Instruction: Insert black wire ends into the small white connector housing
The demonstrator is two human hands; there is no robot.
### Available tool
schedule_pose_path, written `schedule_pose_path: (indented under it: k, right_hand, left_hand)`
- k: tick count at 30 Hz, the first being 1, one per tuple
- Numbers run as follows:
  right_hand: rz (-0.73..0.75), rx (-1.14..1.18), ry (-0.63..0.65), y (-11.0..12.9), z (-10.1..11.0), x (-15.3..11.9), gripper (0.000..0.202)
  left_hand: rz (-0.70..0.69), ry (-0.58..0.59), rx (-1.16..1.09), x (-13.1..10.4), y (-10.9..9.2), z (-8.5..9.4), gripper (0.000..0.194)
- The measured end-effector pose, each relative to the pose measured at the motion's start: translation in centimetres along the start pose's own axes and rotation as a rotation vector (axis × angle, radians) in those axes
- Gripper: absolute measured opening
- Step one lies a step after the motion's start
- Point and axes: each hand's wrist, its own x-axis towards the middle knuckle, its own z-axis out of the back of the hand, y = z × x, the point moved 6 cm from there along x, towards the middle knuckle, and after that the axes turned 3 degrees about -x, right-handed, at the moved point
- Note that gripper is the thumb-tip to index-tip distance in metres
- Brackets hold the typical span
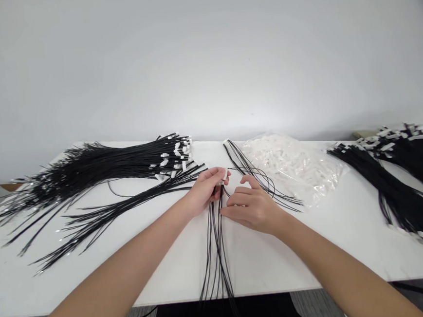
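Black wires (215, 246) gathered in a thin bunch at table (314, 258) centre, running from the near edge up to both hands, loose ends hanging off the front edge. Left hand (208, 187) curled closed around the top of the bunch, fingers wrapped over a small white connector (223, 178) at the wire tips, thumb pressing from the near side; grip narrow, little gap showing. Right hand (252, 205) just beside, half closed, forefinger crooked upward and thumb pinching toward a single strand near the connector; whether the strand is truly clamped, cannot tell. Hands almost touching over the bunch. Behind the right hand, a small fan of wires (256, 174) lying flat, slanting back toward the wall. Far left, a large heap of wires (98, 170) with white connectors at the right-hand ends, plus a thinner spray in front of it. Right of centre, a clear bag of white connectors (296, 164). Far right, another dense pile of wires (403, 177) reaching the table edge.
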Motion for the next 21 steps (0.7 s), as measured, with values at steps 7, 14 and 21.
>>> schedule_pose_path:
  k: [7,14,21]
  right_hand:
    - [0.013,-0.049,-0.020,-0.09,0.34,-0.02,0.017]
    - [0.001,-0.052,-0.054,-0.51,0.91,-0.09,0.014]
    - [0.008,-0.097,-0.034,-0.86,0.69,-0.18,0.017]
  left_hand:
    - [0.016,-0.002,-0.014,-0.07,-0.07,-0.03,0.030]
    - [0.005,0.021,-0.016,-0.01,-0.02,-0.11,0.030]
    - [0.019,0.014,-0.009,-0.06,-0.04,-0.12,0.032]
